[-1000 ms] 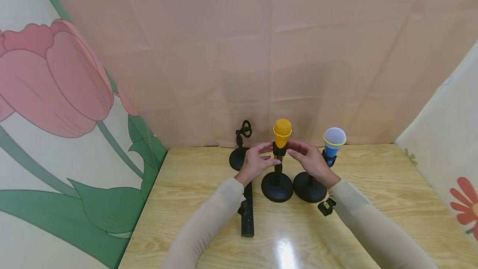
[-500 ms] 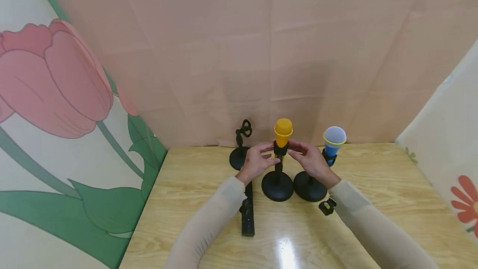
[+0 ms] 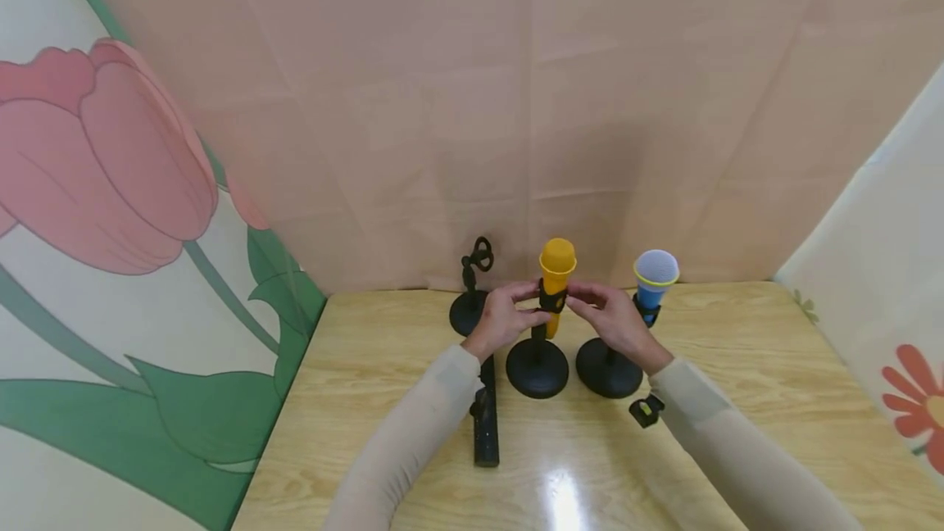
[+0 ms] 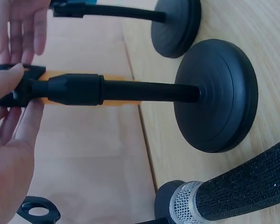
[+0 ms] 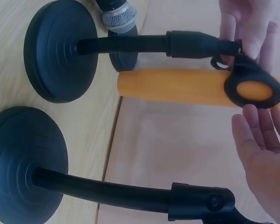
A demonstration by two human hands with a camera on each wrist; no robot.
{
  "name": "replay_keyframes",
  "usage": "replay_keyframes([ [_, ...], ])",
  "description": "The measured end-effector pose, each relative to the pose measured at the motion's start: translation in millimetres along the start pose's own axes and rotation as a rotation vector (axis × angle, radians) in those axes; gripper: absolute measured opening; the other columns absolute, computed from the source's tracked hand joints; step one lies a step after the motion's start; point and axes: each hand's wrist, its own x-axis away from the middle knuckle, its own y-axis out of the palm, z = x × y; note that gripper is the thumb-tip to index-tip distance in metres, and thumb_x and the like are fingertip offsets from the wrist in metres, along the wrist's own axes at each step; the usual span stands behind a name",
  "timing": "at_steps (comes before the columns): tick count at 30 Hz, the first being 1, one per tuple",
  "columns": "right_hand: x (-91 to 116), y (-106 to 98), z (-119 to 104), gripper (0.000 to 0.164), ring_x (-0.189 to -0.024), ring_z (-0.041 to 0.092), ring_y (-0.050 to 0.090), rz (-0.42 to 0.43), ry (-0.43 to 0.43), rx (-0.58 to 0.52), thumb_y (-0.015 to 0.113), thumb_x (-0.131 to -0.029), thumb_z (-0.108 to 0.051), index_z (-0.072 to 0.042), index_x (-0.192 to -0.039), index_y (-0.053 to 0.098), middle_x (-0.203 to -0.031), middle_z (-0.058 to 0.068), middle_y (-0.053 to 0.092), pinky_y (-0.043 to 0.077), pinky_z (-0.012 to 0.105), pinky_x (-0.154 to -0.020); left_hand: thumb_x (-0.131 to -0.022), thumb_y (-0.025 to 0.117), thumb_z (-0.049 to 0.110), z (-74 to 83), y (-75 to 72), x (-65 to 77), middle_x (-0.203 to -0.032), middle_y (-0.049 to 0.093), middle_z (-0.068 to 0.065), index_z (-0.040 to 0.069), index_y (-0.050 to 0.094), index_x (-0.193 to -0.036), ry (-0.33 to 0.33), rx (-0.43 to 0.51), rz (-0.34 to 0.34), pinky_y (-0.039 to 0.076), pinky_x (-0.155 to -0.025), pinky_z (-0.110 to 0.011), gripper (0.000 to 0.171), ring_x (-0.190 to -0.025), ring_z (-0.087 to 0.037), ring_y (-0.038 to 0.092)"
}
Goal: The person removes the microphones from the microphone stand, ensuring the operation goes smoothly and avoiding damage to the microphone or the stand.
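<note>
A yellow microphone (image 3: pixel 557 262) sits tilted in the black clip (image 3: pixel 551 298) of a short stand with a round base (image 3: pixel 537 369). My left hand (image 3: pixel 505 319) grips the clip from the left; in the left wrist view its fingers lie on either side of the joint (image 4: pixel 23 88). From the other side my right hand (image 3: pixel 610 318) holds the clip by its ring (image 5: pixel 253 88), one finger reaching onto the microphone. The microphone's lower end (image 5: pixel 128 84) sticks out beside the stand's stem.
A blue microphone (image 3: pixel 652 285) stands in a second stand (image 3: pixel 609 369) close on the right. Behind my left hand is a third stand (image 3: pixel 468 314) with a bare ring clip. A black microphone (image 3: pixel 487 428) with a silver grille (image 4: pixel 185 203) lies on the wooden table (image 3: pixel 383 400).
The clip has turned with the yellow microphone, so its lower end now shows to the right of the stem. The stand's base has shifted slightly left. Both hands stay at the clip.
</note>
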Motion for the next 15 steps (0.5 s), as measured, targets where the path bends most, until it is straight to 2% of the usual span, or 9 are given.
replay_keyframes([
  [3,-3.2,-2.9,0.8,0.042,-0.114,0.038,0.061,-0.010,0.007,-0.003,0.062,-0.101,-0.025,0.003,-0.132,0.060,-0.125,0.022,0.065,0.046,0.056,-0.100,-0.082,0.081,0.005,0.8,-1.3,-2.5,-0.129,0.066,-0.006,0.008,0.066,-0.131,-0.006,-0.049,-0.034,0.054,-0.090,-0.026,0.052,-0.115,-0.021,0.065],
  [8,-7.1,-7.9,0.2,0.045,-0.115,0.038,0.061,-0.020,0.028,-0.012,0.063,-0.100,-0.029,0.002,-0.133,0.060,-0.125,0.021,0.065,0.046,0.056,-0.100,-0.086,0.078,0.008,3.7,-2.6,-5.6,-0.129,0.066,-0.004,0.011,0.064,-0.134,-0.053,-0.065,-0.080,0.051,-0.097,-0.032,0.050,-0.117,-0.018,0.064],
  [11,-8.2,-8.9,0.2,0.045,-0.115,0.038,0.061,-0.021,0.024,-0.008,0.063,-0.100,-0.030,0.002,-0.132,0.060,-0.124,0.021,0.066,0.046,0.056,-0.100,-0.089,0.075,0.006,3.0,-3.8,-7.0,-0.129,0.067,-0.005,0.008,0.064,-0.134,-0.065,-0.045,-0.091,0.052,-0.096,-0.032,0.047,-0.118,-0.020,0.063],
  [15,-9.0,-8.9,-0.7,0.042,-0.113,0.038,0.062,-0.001,-0.009,-0.013,0.064,-0.100,-0.026,0.004,-0.128,0.062,-0.121,0.022,0.067,0.045,0.056,-0.100,-0.091,0.071,0.000,0.1,-5.4,-8.5,-0.125,0.068,-0.009,0.003,0.067,-0.129,-0.038,-0.024,-0.087,0.054,-0.091,-0.027,0.038,-0.112,-0.019,0.067],
])
